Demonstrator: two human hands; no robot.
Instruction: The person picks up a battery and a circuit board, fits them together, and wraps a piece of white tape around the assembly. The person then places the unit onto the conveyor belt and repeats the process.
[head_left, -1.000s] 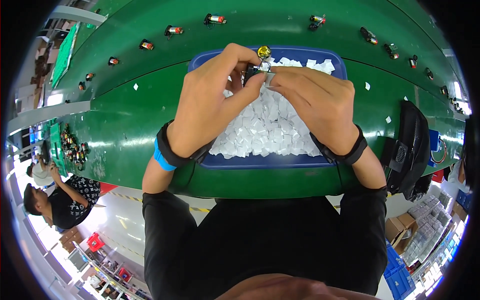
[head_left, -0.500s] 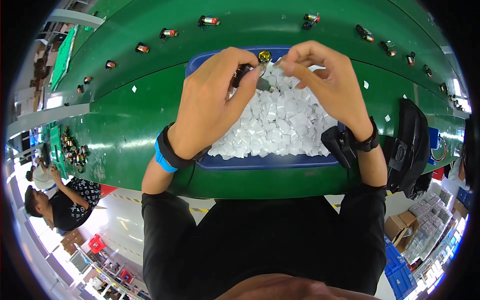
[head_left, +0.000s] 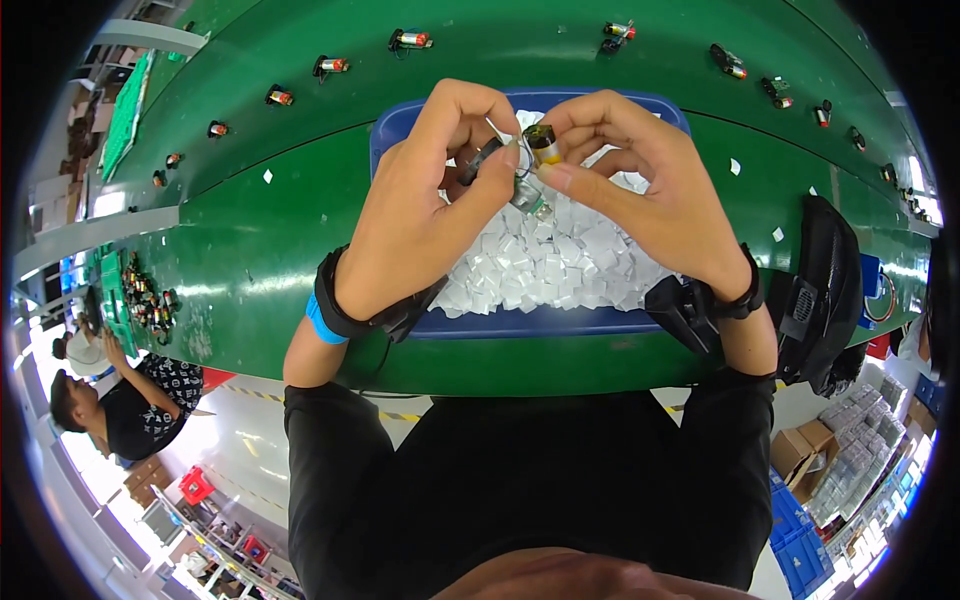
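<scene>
In my left hand is a small electronic part, with black pieces, a grey section and a green end, pinched between thumb and fingers. My right hand grips a small cylindrical battery by its side; its wrap is yellow with a dark upper end. A thin wire loops between the part and the battery. Both hands are close together over a blue tray filled with small white square paper-like pieces. My fingers partly cover both items.
Similar battery assemblies lie spaced along the green surface beyond the tray. A black bag sits at the right. At far left, a person is near a pile of assemblies. Loose white pieces dot the table.
My right hand has come down slightly and now grips the battery, which has tilted and shows its yellow side. The assemblies in the far row have shifted slightly left.
</scene>
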